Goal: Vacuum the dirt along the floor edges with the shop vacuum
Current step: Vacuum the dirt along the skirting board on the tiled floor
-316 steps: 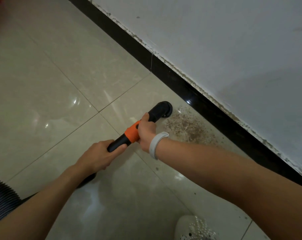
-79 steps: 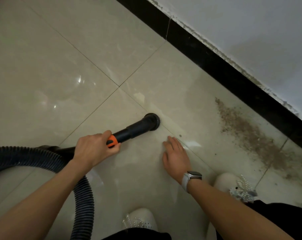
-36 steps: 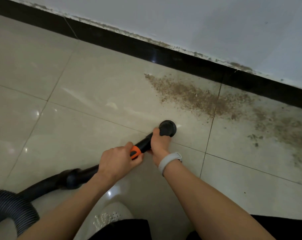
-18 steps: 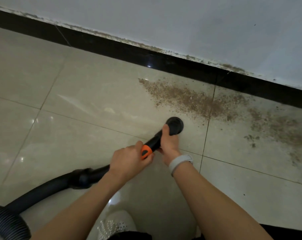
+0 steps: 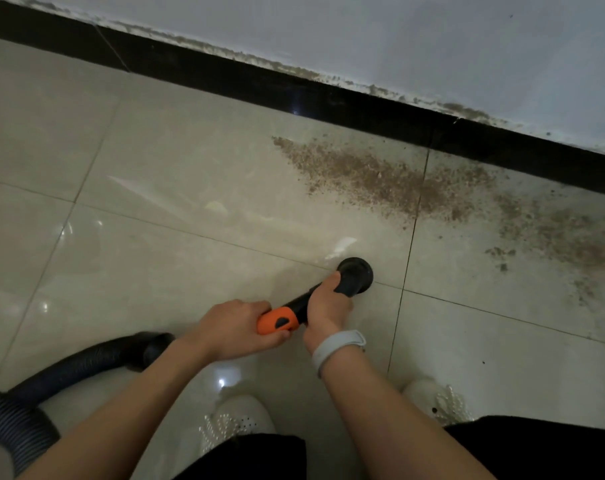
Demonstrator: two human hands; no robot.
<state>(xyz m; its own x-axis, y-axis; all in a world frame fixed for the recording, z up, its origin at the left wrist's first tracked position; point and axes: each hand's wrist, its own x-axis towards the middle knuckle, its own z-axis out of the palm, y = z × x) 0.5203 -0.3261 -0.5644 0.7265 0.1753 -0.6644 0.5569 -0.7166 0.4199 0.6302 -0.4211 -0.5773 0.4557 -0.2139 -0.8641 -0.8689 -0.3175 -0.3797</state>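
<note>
Head view: both hands hold the vacuum nozzle (image 5: 354, 276), the left hand (image 5: 237, 329) wrapped around its orange collar (image 5: 277, 320), the right hand (image 5: 325, 306) gripping just behind the round mouth. The dirt (image 5: 380, 178) along the black baseboard (image 5: 329, 102) lies untouched, apart from the nozzle; judging from this, most work remains.
</note>
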